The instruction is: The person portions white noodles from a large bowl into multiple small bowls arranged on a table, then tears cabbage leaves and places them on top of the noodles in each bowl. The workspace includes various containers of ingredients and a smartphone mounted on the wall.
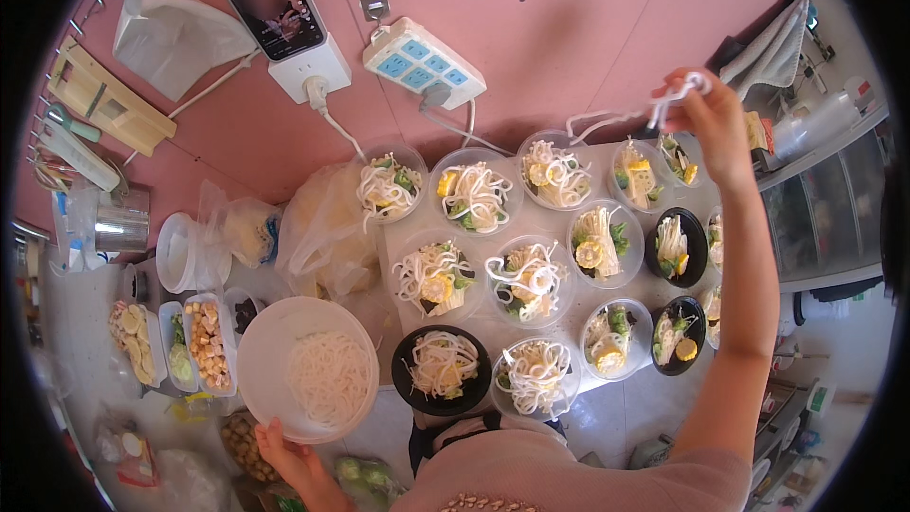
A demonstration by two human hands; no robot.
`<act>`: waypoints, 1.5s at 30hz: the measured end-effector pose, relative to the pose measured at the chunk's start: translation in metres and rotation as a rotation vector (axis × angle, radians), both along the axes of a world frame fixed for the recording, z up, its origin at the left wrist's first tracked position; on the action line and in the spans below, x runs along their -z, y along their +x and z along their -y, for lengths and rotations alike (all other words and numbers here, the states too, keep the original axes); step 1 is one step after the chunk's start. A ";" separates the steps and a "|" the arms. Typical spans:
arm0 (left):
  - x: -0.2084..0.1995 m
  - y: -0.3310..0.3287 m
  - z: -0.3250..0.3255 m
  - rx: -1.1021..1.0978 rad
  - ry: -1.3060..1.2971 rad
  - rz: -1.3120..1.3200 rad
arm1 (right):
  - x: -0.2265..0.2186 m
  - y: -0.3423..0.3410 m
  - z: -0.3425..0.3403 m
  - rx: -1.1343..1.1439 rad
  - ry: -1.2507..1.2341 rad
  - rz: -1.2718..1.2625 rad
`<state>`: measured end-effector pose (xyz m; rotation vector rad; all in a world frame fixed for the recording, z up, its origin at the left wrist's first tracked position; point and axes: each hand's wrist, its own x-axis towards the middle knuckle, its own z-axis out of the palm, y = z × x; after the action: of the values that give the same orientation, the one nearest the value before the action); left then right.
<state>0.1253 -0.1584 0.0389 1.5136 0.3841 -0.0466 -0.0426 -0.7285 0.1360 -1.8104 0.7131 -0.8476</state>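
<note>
My left hand (289,460) grips the near rim of a large white tub (265,341), with thick white noodles (330,379) lying in it. At the back right my right hand (706,114) is raised, its fingers closed on a small bunch of white noodles (678,100) that dangles. Below it are a clear bowl (654,199) and a smaller one with corn and greens. Several clear bowls, such as one at the back (474,192), and a black bowl (442,370) at the front hold noodles over vegetables. Bowls at the right, like one with enoki mushrooms (599,235), show no thick noodles.
Plastic bags (327,218) lie behind the tub. At the left stand boxes of cut ingredients (210,346) and a metal pot (123,223). A phone (270,0) and a power strip (427,62) are on the pink wall. A dark-fronted cabinet (820,218) stands at the right.
</note>
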 end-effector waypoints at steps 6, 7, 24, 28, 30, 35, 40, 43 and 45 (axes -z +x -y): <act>0.022 0.008 -0.020 0.007 -0.032 -0.006 | -0.016 -0.039 0.003 -0.064 -0.002 -0.140; 0.024 0.008 -0.025 0.000 -0.033 -0.008 | -0.003 -0.046 0.008 -0.107 0.017 -0.208; 0.010 0.003 -0.023 -0.085 -0.234 0.009 | 0.206 0.275 -0.147 -0.600 -0.761 -0.682; 0.019 0.000 -0.038 -0.130 -0.213 0.019 | 0.230 0.286 -0.112 -0.654 -0.697 -0.421; 0.011 0.002 -0.034 -0.205 -0.213 0.023 | 0.182 0.290 -0.118 -0.614 -0.296 -0.459; 0.016 0.010 -0.037 -0.171 -0.209 0.007 | 0.080 0.279 -0.119 -0.568 0.152 -0.205; 0.021 0.012 -0.046 -0.172 -0.233 0.019 | 0.040 0.273 -0.118 -0.532 0.197 0.008; 0.020 0.013 -0.046 -0.158 -0.217 0.011 | 0.017 0.257 -0.120 -0.544 0.272 0.149; 0.018 0.012 -0.046 -0.129 -0.198 0.018 | 0.003 0.242 -0.117 -0.547 0.265 0.215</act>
<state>0.1373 -0.1122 0.0209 1.2908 0.4489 0.0305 0.1997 -0.6115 0.1332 -1.5349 0.1607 -0.5381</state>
